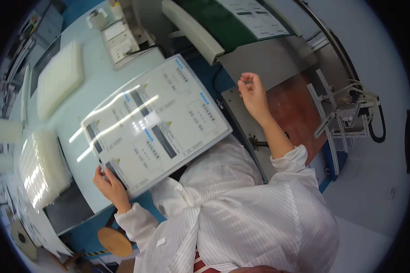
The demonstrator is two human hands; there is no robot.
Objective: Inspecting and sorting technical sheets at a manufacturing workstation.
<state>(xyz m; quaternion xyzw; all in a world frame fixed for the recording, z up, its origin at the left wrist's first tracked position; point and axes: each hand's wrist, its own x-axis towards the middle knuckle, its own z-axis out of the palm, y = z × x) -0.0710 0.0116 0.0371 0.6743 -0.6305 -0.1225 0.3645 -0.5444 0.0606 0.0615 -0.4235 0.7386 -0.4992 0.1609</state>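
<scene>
A thick, glossy stack of printed white label sheets (187,123), with black, blue and yellow marks, lies tilted on the table's near right corner, partly over my lap. My left hand (111,187) rests against its near left corner, fingers loosely bent and apart along the edge. Up in the air, beside the metal plate of a machine, is my right hand (254,96). Its fingers are loosely curled with a gap to the thumb, and nothing shows in them. Another printed sheet (255,18) lies on the green conveyor belt (205,20) at the far side.
On the pale table (95,86) sit two translucent stacks, one farther (59,79) and one wrapped in shiny film (43,170). A switch box (119,43) stands at the back. To the right are a reddish-brown plate (294,116) and a metal frame with hoses (351,113). A round stool (115,241) is below.
</scene>
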